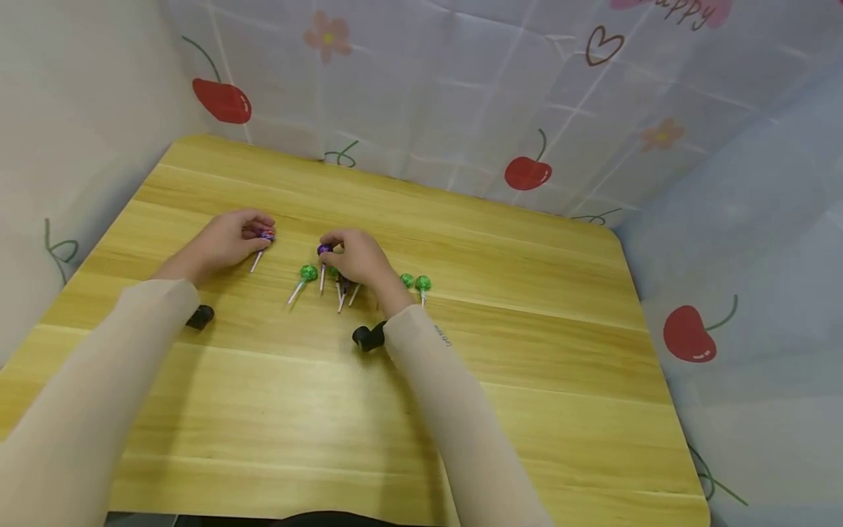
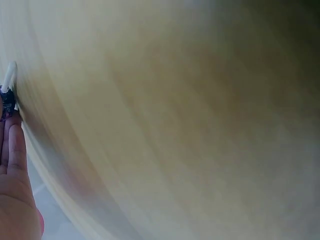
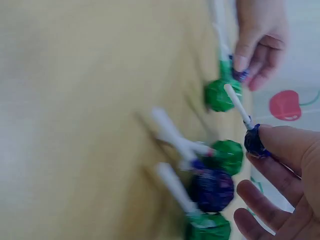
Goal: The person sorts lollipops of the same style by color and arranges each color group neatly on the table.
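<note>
My left hand (image 1: 224, 240) pinches a purple lollipop (image 1: 266, 235) by its wrapped head, the white stick pointing down toward me. That lollipop (image 2: 8, 102) also shows at the left edge of the left wrist view. Between thumb and fingertips, my right hand (image 1: 362, 258) holds another purple lollipop (image 3: 255, 141), its stick uncovered. A green lollipop (image 1: 307, 273) lies on the table between the hands. Below the right hand is a cluster of green and purple lollipops, partly hidden by it; one purple lollipop (image 3: 212, 189) shows in the right wrist view.
More green lollipops (image 1: 424, 283) lie to the right of my right wrist. The wooden table (image 1: 527, 307) meets a cherry-printed curtain (image 1: 421, 95) at the back. Black wrist devices (image 1: 369, 337) stick out beside both sleeves.
</note>
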`<state>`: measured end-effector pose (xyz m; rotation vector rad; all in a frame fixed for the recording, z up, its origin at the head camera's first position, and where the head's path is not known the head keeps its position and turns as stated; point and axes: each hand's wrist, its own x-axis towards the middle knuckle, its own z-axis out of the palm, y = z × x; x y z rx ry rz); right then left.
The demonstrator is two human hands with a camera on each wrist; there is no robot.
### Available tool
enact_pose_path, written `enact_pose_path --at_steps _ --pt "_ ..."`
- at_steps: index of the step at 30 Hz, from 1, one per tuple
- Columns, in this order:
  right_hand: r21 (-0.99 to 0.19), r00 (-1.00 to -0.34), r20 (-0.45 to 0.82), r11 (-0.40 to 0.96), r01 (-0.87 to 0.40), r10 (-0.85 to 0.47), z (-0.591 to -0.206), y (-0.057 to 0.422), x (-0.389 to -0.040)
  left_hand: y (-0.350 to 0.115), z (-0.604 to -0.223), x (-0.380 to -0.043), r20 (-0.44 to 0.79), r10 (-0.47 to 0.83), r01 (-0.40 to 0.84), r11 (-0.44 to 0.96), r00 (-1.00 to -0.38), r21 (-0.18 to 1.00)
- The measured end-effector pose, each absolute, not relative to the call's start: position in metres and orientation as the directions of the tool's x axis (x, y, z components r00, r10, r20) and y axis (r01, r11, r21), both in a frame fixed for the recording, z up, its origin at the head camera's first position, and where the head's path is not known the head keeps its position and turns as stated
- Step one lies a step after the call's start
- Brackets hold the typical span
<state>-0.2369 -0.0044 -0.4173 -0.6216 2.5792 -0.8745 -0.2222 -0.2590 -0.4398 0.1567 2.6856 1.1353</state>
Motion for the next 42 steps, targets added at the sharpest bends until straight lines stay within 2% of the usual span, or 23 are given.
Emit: enact_pose_path --at_steps 5,13,17,22,31,42 --pt "-0.689 -0.868 -0.172 0.687 -0.231 -0.465 -0.411 -0.013 -0.243 -0.262 -0.442 -0.221 -0.161 0.173 0.003 0.690 -0.972 0.723" --pt "-0.679 -0.916 -0.140 0.710 -0.188 -0.376 -0.419 -0.028 -0.253 -0.259 -0.443 -0.224 -0.155 0.172 0.007 0.692 -0.973 0.722" --pt "-0.699 -0.911 -0.158 0.695 -0.169 -0.381 -0.421 -0.030 -0.257 -0.257 -0.441 -0.225 -0.175 0.167 -0.011 0.692 -0.970 0.721" --pt "-0.641 -0.899 -0.193 0.744 -0.188 -0.394 -0.423 -0.034 -0.260 -0.259 -0.442 -0.226 -0.181 0.163 -0.018 0.695 -0.970 0.719" --pt "-0.508 -0.919 -0.167 0.830 -0.230 -0.357 -0.427 -0.046 -0.258 -0.261 -0.442 -0.226 -0.176 0.169 -0.013 0.687 -0.970 0.727" --pt "-0.498 -0.911 -0.141 0.823 -0.272 -0.387 -0.428 -0.046 -0.255 -0.261 -0.440 -0.226 -0.200 0.165 -0.033 0.685 -0.966 0.727"
